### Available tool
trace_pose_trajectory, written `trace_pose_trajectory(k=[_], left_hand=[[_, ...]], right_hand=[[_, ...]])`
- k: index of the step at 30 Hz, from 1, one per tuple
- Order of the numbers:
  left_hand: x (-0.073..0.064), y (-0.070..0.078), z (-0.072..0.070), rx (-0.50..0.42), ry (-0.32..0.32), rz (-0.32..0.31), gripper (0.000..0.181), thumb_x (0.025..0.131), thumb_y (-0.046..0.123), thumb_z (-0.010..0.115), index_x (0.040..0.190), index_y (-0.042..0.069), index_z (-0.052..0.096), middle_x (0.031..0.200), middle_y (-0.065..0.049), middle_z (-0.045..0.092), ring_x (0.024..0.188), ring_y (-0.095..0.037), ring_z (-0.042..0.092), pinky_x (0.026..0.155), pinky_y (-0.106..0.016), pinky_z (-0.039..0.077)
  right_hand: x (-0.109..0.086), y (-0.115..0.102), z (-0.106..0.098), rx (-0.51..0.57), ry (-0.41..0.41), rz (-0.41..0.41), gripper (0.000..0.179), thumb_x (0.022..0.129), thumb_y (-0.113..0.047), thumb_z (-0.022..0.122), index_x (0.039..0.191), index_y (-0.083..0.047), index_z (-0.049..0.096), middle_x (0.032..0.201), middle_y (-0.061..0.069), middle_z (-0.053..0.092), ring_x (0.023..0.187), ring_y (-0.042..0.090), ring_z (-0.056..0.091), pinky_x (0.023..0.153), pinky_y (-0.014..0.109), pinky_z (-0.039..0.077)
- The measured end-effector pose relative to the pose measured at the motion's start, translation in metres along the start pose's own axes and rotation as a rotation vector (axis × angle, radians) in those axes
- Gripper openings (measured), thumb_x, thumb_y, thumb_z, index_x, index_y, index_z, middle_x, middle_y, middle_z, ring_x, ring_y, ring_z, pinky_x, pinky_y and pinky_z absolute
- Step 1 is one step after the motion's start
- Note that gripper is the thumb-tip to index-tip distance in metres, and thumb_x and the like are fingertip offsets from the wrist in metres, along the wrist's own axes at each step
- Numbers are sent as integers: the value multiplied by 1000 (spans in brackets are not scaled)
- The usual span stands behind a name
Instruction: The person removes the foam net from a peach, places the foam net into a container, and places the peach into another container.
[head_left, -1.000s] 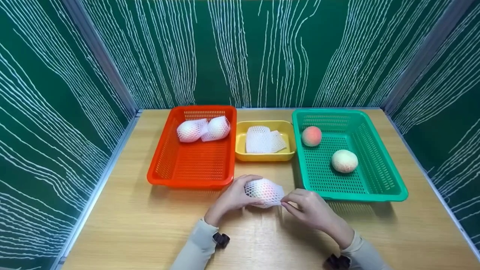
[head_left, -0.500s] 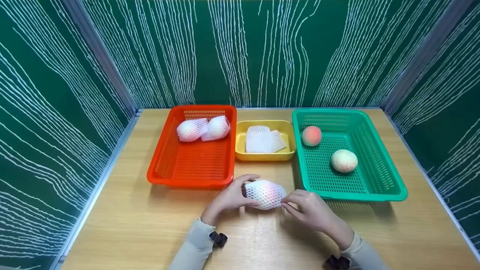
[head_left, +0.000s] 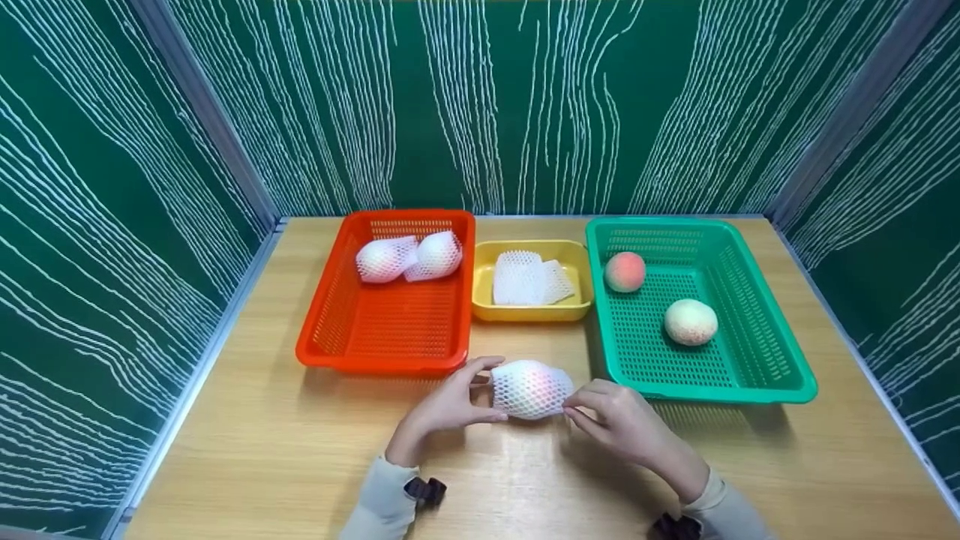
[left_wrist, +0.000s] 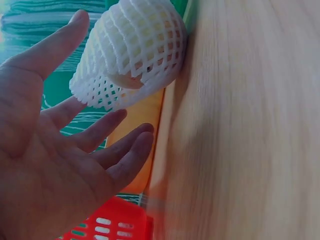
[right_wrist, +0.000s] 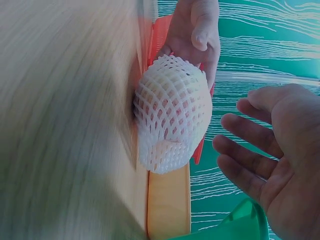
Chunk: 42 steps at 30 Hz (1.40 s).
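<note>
Spreading left hand (head_left: pixel 442 409) wide and bending right hand (head_left: pixel 619 420) loosely, with a netted peach (head_left: pixel 531 390) between on the table (head_left: pixel 525 487).
See only in the right wrist view a gap by the right hand; lose part of the left hand there behind the peach. Find a bare bit of peach (left_wrist: pixel 127 80) near the left hand only in the left wrist view. See from the head two netted fruits (head_left: pixel 385 259) in the red basket (head_left: pixel 405 322) past the left hand, flat nets (head_left: pixel 517 277) in the yellow box (head_left: pixel 531 313) past both, and two bare fruits (head_left: pixel 691 322) in the green basket (head_left: pixel 720 394) past the right hand.
</note>
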<state>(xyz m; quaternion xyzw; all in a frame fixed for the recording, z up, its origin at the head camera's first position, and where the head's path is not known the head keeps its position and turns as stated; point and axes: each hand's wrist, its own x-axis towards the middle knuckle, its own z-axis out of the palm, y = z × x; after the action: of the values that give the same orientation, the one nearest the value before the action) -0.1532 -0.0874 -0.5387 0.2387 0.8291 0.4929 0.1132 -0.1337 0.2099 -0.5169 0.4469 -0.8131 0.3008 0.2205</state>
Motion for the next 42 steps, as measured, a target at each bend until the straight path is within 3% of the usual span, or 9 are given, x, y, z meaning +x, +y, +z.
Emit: trace_pose_trajectory(k=[10, 17, 22, 25, 30, 36, 42], left_hand=[[-21, -4, -1, -49, 30, -24, 82, 80, 32, 81, 148, 18, 37, 144, -13, 44, 124, -35, 49, 101, -46, 42], [-11, -1, 6, -154, 92, 36, 80, 81, 19, 81, 147, 9, 37, 147, -17, 39, 127, -41, 45, 103, -51, 38], [-3, 0, 12, -59, 103, 46, 83, 79, 26, 82, 148, 12, 38, 148, -10, 40, 127, -35, 46, 105, -48, 36], [4, 2, 12, 33, 75, 44, 86, 77, 37, 83, 148, 19, 39, 147, -2, 42, 128, -26, 46, 106, -42, 36], [20, 6, 9, 101, 18, 70, 90, 73, 35, 86, 148, 22, 39, 147, 5, 41, 132, -25, 42, 108, -42, 32], [35, 11, 13, 125, -50, 65, 96, 69, 37, 88, 150, 27, 37, 148, 6, 40, 130, -19, 43, 106, -39, 35], [40, 14, 18, 148, -112, 19, 97, 68, 42, 88, 149, 33, 36, 147, 7, 40, 127, -15, 43, 105, -38, 36]], right_hand=[[1, 1, 2, 16, -7, 37, 20, 77, -6, 79, 96, -7, 72, 98, 1, 66, 92, 18, 61, 77, 34, 53], [1, 1, 1, 5, -44, 116, 28, 78, -8, 80, 104, -6, 70, 114, 6, 64, 106, 20, 58, 86, 39, 51], [2, -1, 2, 8, -40, 123, 34, 77, -7, 81, 108, -4, 67, 119, 9, 61, 110, 24, 56, 89, 43, 49], [2, 0, 4, 10, -35, 131, 35, 77, -9, 82, 108, -4, 67, 120, 9, 60, 112, 24, 55, 90, 42, 48], [2, 0, 4, 21, -33, 154, 35, 77, -10, 82, 109, -5, 67, 120, 9, 61, 114, 22, 54, 93, 40, 47], [1, 0, 2, 42, -47, 181, 33, 78, -10, 81, 108, -5, 68, 119, 8, 61, 115, 20, 54, 96, 36, 44], [1, 1, 2, 55, -19, 135, 33, 76, -4, 81, 106, -4, 68, 116, 10, 63, 112, 22, 55, 96, 36, 45]])
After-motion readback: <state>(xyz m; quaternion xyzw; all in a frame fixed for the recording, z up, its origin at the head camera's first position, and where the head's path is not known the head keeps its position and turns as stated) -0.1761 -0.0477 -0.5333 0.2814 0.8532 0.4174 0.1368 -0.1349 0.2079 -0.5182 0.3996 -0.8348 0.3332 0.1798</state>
